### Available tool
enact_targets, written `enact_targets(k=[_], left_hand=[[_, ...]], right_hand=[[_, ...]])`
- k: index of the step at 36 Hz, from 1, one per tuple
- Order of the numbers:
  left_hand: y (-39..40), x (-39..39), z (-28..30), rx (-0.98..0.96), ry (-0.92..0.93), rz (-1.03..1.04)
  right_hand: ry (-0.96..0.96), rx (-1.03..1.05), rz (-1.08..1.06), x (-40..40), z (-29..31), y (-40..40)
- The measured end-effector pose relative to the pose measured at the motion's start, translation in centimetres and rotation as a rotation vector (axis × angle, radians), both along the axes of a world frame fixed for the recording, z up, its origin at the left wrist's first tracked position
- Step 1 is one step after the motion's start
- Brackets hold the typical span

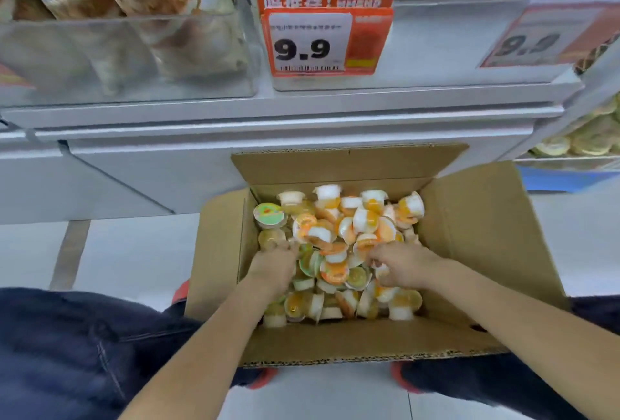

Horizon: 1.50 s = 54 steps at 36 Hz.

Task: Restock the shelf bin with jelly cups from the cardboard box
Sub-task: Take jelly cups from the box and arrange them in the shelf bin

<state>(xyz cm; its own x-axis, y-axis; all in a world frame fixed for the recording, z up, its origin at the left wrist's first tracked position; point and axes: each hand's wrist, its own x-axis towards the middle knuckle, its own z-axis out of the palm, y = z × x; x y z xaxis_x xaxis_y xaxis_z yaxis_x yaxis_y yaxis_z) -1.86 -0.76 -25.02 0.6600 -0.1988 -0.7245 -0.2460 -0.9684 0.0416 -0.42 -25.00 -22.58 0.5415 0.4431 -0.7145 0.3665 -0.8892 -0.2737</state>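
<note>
Cups point(339, 245), orange-white (apparently sealed), heaped

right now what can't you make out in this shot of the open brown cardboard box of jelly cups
- Left hand, head view: fingertips buried in the small plastic jelly cups; grip unclear.
- Right hand: the same.
- Brown cardboard box: bottom hidden by cups.
- Orange price tag: small print blurred.
- Clear shelf bin: contents cut off by the top edge.

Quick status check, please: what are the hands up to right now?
Left hand and right hand both down in the cardboard box, fingers buried among jelly cups. Grip unclear. Nothing in the way.
</note>
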Motion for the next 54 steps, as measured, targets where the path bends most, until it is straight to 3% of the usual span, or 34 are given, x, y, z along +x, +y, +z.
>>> enact_targets(k=[4,8,11,16,22,27,32,35,39,43,49,51,54], left_hand=[[0.3,-0.8,-1.7,0.283,0.013,-0.426],[1.3,-0.7,-2.8,0.388,-0.04,-0.636],[1.3,-0.3,-3.8,0.412,-0.018,-0.687],[0.1,0.3,-5.5,0.479,0.034,-0.691],[-0.3,1.5,-4.9,0.401,0.111,-0.548],[1.4,2.1,-2.6,0.104,0.12,-0.137],[1.5,2.5,-0.3,-0.386,0.185,0.646],[0.8,2.7,1.8,-0.668,0.322,1.066],[1.1,2.3,6.2,-0.883,0.464,1.491],[2.4,2.0,10.1,-0.939,0.612,1.718],[4.2,2.0,12.2,-1.005,0.806,1.948],[4.3,2.2,12.4,-1.029,0.816,1.973],[4.0,2.6,12.4,-1.007,0.748,1.917]], right_hand=[[-0.048,0.014,0.063,-1.3,-3.3,0.0],[-0.101,-0.021,-0.05,-1.7,-4.9,-1.8],[-0.059,-0.134,-0.224,-1.6,-5.8,-3.8],[0.002,-0.258,-0.294,-1.7,-6.2,-5.1],[-0.003,-0.217,-0.304,-2.2,-6.2,-3.1],[-0.028,-0.061,-0.321,-2.3,-5.6,-1.0],[-0.063,0.223,-0.333,-1.8,-4.2,2.1],[-0.192,0.316,-0.184,-1.6,-3.8,4.2],[-0.307,0.295,0.092,-1.1,-4.5,7.5],[-0.423,0.107,0.346,-0.8,-6.8,11.4],[-0.369,-0.332,0.443,-1.2,-8.8,13.9],[-0.336,-0.367,0.427,-1.3,-8.8,14.0],[-0.29,-0.261,0.363,-1.1,-8.3,13.4]])
